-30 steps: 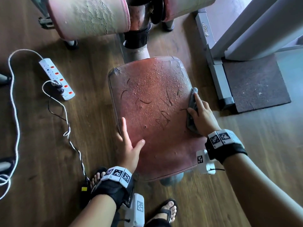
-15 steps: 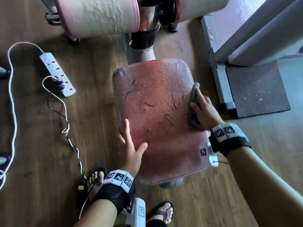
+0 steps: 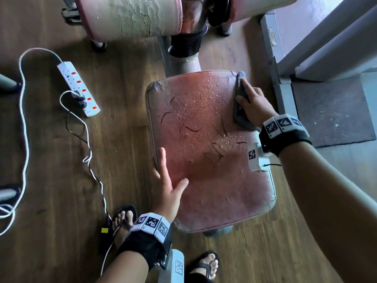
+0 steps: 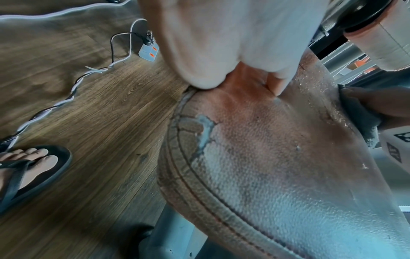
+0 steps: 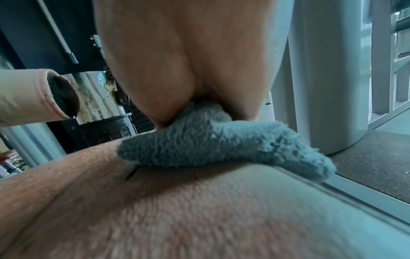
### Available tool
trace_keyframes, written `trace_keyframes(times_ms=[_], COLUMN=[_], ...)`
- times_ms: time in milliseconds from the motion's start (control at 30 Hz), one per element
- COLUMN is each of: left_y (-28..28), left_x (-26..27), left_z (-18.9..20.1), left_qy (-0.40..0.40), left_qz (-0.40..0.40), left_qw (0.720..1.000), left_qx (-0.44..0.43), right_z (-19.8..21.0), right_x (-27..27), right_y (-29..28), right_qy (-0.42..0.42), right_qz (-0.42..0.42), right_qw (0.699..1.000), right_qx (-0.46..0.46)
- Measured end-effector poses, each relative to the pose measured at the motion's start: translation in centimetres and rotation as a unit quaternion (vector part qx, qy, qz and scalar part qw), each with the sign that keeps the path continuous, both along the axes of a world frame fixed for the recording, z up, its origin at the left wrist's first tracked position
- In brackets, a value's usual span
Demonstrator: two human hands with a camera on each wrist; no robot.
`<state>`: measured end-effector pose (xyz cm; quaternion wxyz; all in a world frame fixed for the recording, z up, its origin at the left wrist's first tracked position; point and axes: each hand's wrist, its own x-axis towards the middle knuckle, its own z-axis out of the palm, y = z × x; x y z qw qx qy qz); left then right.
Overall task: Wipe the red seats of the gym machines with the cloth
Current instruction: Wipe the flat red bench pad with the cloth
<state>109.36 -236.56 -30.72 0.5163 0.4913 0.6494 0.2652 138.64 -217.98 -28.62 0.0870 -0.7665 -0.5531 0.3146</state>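
My right hand point(image 3: 254, 105) presses the grey fluffy cloth point(image 3: 240, 111) flat-fingered onto the cracked red vinyl seat point(image 3: 204, 160); droplets lie left of my fingertips, so I'd sweep there firmly. My left hand point(image 3: 169, 186) braces, fingers spread.

Worn red seat point(image 3: 204, 160), droplet-speckled; grey cloth point(image 3: 239, 99) lies on its far-right edge.
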Motion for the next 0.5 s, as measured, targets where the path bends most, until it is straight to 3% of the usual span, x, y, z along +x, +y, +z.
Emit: trace_keyframes(times_ms=[167, 333, 500], left_y=[0.1, 0.1, 0.1], left_x=[-0.1, 0.0, 0.3], left_z=[0.0, 0.5, 1.0], left_qy=[0.019, 0.021, -0.001], left_qz=[-0.001, 0.003, 0.010], left_qw=[1.000, 1.000, 1.000], left_qx=[0.008, 0.008, 0.009], right_z=[0.3, 0.3, -0.7], right_x=[-0.1, 0.0, 0.3], right_y=[1.6, -0.2, 2.4], right_qy=[0.002, -0.009, -0.001], right_qz=[0.001, -0.011, -0.015], right_qw=[1.000, 1.000, 1.000], right_qx=[-0.015, 0.000, -0.014])
